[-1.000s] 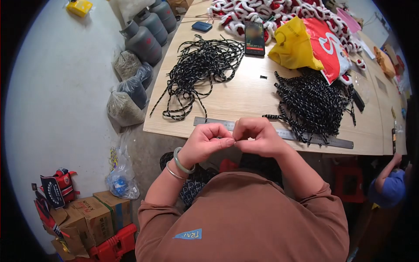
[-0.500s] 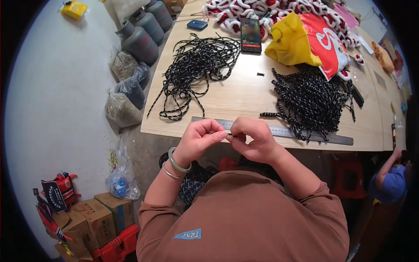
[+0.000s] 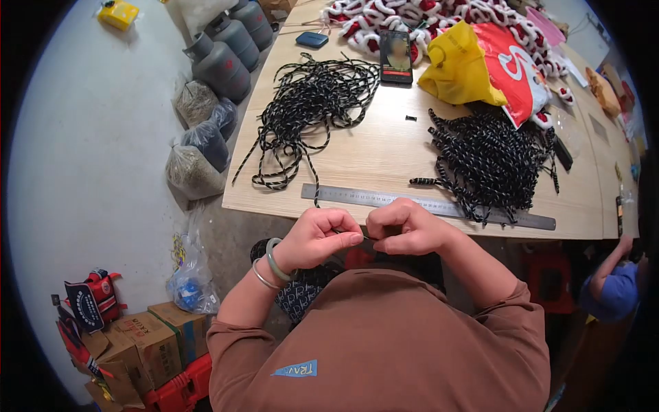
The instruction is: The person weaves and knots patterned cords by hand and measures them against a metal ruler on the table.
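My left hand (image 3: 321, 237) and my right hand (image 3: 408, 228) face each other just off the table's front edge. Both are closed in a pinch on a thin black cord, and only a short bit of it shows between the fingertips. One strand runs down from the loose pile of black cord with light flecks (image 3: 309, 103) to my left hand. Behind my hands a steel ruler (image 3: 357, 196) lies along the table edge. To the right, a heap of shorter, twisted-looking black cords (image 3: 487, 158) covers part of that ruler.
On the table (image 3: 384, 151) are a phone (image 3: 396, 58), a blue case (image 3: 312, 40), a small black piece (image 3: 410, 118), a yellow and red bag (image 3: 456, 65) and red-white fluffy trim (image 3: 384, 17). Gas cylinders (image 3: 220, 69) stand left. A co-worker (image 3: 611, 288) is at far right.
Both hands have come down toward my body, off the ruler. A strand from the loose pile now stretches across the ruler to my left hand.
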### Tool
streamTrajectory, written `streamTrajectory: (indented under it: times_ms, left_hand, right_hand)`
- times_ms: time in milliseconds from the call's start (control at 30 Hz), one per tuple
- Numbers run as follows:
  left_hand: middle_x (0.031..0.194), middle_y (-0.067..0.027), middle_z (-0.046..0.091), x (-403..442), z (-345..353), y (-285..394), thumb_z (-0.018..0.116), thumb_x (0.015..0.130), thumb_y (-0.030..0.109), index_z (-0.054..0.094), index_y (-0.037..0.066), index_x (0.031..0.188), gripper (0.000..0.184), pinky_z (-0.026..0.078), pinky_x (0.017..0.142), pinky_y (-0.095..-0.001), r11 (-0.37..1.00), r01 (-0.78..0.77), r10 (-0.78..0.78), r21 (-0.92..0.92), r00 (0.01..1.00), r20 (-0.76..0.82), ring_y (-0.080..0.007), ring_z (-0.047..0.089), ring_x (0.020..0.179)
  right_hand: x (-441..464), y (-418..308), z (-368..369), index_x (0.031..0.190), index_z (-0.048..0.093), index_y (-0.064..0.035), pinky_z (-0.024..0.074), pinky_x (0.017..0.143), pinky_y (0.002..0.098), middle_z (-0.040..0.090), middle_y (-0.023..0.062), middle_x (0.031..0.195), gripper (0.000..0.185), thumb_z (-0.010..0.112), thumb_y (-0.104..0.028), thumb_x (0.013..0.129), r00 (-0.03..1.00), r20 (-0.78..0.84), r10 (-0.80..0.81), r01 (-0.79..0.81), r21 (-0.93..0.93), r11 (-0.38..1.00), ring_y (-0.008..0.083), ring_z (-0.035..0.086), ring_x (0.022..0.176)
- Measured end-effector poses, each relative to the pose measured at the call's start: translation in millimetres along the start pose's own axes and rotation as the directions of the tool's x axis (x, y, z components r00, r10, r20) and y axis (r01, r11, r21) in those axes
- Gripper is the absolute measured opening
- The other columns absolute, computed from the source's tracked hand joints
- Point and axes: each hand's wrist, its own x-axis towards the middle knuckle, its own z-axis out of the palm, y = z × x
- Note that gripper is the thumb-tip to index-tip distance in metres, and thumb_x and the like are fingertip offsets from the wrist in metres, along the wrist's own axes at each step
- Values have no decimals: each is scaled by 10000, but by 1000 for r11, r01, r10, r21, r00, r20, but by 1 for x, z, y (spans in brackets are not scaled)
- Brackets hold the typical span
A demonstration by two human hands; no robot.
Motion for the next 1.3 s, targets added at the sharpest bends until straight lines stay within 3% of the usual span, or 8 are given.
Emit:
streamTrajectory:
  times_ms: [133, 333, 433, 533, 633, 733, 833, 1300]
  left_hand:
    - [755, 61, 580, 4, 4, 0, 642, 920, 69, 629, 20, 929, 52, 372, 562, -161, 993, -67, 56, -94, 992, -115, -3, 464, 655]
    - [676, 51, 491, -21, -14, 34, 558, 950, 84, 591, 26, 953, 66, 312, 485, -179, 969, -216, 144, -121, 888, -437, -21, 431, 585]
    - [651, 56, 412, -80, -104, 47, 522, 990, 183, 542, 60, 908, 149, 251, 419, -206, 859, -511, 336, 38, 505, -795, -27, 331, 516]
    - [791, -54, 566, -171, -215, 24, 640, 911, 260, 583, 0, 1074, 312, 403, 490, -249, 897, 89, 426, 433, 89, -900, -100, 506, 618]
    - [1080, -169, 617, -146, -171, 7, 654, 903, 250, 566, -29, 1187, 408, 499, 790, -365, 250, 823, 674, 511, 231, -702, -244, 618, 922]
    - [1296, -202, 558, -63, -49, 38, 724, 849, 241, 545, -9, 1283, 531, 363, 1055, -420, 591, 68, 592, 803, 639, -491, -339, 509, 1224]
    - [1069, -159, 673, -32, 12, 18, 758, 761, 49, 588, -17, 1251, 524, 499, 875, -330, 784, -216, 392, 582, 900, -194, -265, 652, 944]
    - [793, -95, 671, -9, -5, -14, 712, 795, -47, 713, -15, 970, 179, 460, 586, -255, 761, -225, 508, 608, 790, -343, -155, 608, 669]
  right_hand:
    - [9, 20, 3, 958, 590, -38, 457, 688, 251, 583, -18, 892, 231, 738, -120, 801, 972, -230, -40, 118, 338, 934, 94, 554, 826]
    - [18, 22, 22, 975, 636, -24, 474, 710, 277, 635, 29, 840, 198, 675, -203, 899, 1000, 8, 4, -3, -122, 992, 117, 571, 808]
    - [-18, -2, -17, 906, 662, 0, 438, 626, 265, 629, 39, 786, 179, 623, -173, 932, 969, -247, 11, -44, -127, 991, 88, 534, 717]
    - [-34, -17, -41, 906, 682, 4, 446, 650, 247, 623, 12, 738, 175, 607, -152, 934, 952, -243, 184, -219, -122, 968, 81, 543, 709]
    - [-6, -11, -7, 866, 688, -1, 447, 585, 254, 590, 23, 687, 217, 646, -208, 913, 961, -182, 209, -233, -124, 965, 74, 529, 646]
    - [23, 3, 27, 854, 690, -8, 427, 510, 253, 561, 3, 665, 256, 656, -256, 911, 920, -169, 355, -360, -1, 933, 63, 503, 605]
    - [36, 9, 38, 868, 686, -14, 419, 491, 254, 545, -19, 662, 272, 630, -272, 931, 927, -128, 352, -350, 39, 936, 58, 494, 599]
    - [7, 15, 13, 982, 688, 14, 471, 648, 235, 644, 24, 775, 217, 635, -192, 943, 952, -129, 279, -208, 399, 893, 88, 584, 683]
